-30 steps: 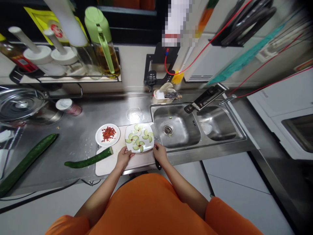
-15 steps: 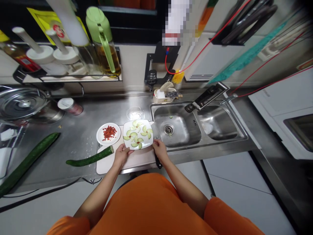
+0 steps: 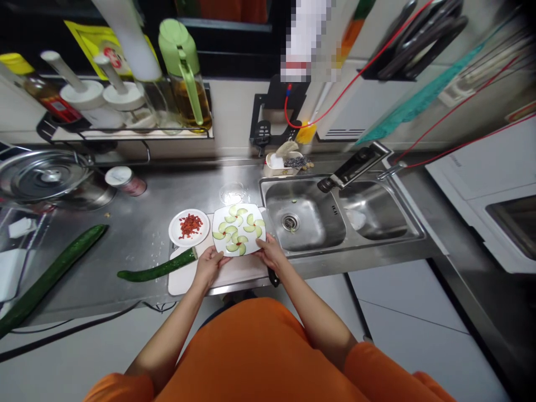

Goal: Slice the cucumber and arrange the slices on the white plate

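A square white plate point(image 3: 218, 213) carries cucumber slices point(image 3: 237, 244) laid out in several flower-like rings with small red centres. My left hand point(image 3: 209, 264) grips its near left corner, thumb on the rim. At the near right corner my right hand point(image 3: 271, 251) holds the rim too, thumb on top and fingers beneath. Below the plate lies a pale cutting board point(image 3: 184, 283). A cut cucumber point(image 3: 157, 272) rests partly on the board, left of my left hand. A black knife handle point(image 3: 273, 277) shows under my right wrist; the blade is hidden.
A round plate point(image 3: 172, 230) of small red pieces sits left of the square plate. A whole cucumber point(image 3: 54, 276) lies at far left, near a lidded pot point(image 3: 84, 192) and a can point(image 3: 125, 181). To the right is a double sink point(image 3: 304, 192) with a faucet point(image 3: 355, 167).
My right hand has shifted from beside the plate's right corner onto it, its thumb now over the rim. The camera view has moved slightly.
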### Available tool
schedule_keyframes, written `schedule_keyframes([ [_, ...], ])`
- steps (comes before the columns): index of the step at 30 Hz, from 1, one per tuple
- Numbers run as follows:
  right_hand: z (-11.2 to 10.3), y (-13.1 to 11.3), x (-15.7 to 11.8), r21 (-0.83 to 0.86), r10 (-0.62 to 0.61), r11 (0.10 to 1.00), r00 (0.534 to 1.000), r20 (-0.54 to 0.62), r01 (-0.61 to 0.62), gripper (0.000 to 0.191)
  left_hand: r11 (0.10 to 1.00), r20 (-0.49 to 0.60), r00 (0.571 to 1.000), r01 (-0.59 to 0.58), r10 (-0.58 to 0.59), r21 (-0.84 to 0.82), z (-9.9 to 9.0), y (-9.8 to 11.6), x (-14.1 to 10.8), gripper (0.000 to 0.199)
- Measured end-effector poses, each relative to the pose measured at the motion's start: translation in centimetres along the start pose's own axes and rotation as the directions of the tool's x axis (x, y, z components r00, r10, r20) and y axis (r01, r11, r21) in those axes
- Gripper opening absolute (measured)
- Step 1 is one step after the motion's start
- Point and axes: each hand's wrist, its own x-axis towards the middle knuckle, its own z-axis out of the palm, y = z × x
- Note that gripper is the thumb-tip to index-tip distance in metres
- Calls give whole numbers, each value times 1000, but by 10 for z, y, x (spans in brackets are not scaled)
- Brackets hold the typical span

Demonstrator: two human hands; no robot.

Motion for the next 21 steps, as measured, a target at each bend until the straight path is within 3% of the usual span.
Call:
schedule_keyframes([
  [8,-9,11,-1,85,3,996,999,50,-7,45,1000,77,997,-2,0,23,-11,-5,-6,35],
  [11,-13,12,-4,104,3,995,998,59,-10,45,991,119,992,-46,31,125,-19,-6,-10,45],
  [13,-17,9,-7,114,-5,993,998,70,-3,46,953,130,985,-143,112,266,-26,-7,-11,51],
  [15,-25,3,-12,105,-17,994,997,81,8,46,811,191,949,-315,252,494,-36,-10,-12,55],
  [17,-37,-6,-20,70,-21,997,996,87,15,45,517,365,861,-505,353,691,-45,-16,-12,58],
  [19,-54,-18,-31,17,-14,1000,997,82,12,43,172,563,758,-634,329,754,-52,-25,-11,64],
  [21,-77,-31,-48,-48,15,999,998,67,-11,44,-89,683,690,-685,239,723,-58,-36,-9,71],
])
